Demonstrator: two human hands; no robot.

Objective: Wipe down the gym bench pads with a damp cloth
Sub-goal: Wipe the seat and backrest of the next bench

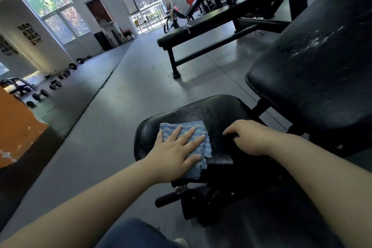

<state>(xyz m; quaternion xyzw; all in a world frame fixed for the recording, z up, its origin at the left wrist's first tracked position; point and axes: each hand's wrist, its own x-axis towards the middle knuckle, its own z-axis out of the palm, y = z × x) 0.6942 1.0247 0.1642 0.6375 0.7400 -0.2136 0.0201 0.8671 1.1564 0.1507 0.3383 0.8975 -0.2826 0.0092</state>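
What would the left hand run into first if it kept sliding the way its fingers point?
Likely nothing on the seat pad: the left hand would push the cloth toward the far-right edge, then the back pad.

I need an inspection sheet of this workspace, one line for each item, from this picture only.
Surface: black seat pad, shiny, looks partly damp.
Job's things: blue-white cloth flat on seat pad; back pad speckled with pale marks.
Clutter: nothing seen on the pads.
Grippers: left hand presses flat on cloth; right hand rests on seat pad, fingers curled, holding nothing.
Cables: nothing seen.
Surroundings: flat bench, dumbbells by the wall, a person far off.
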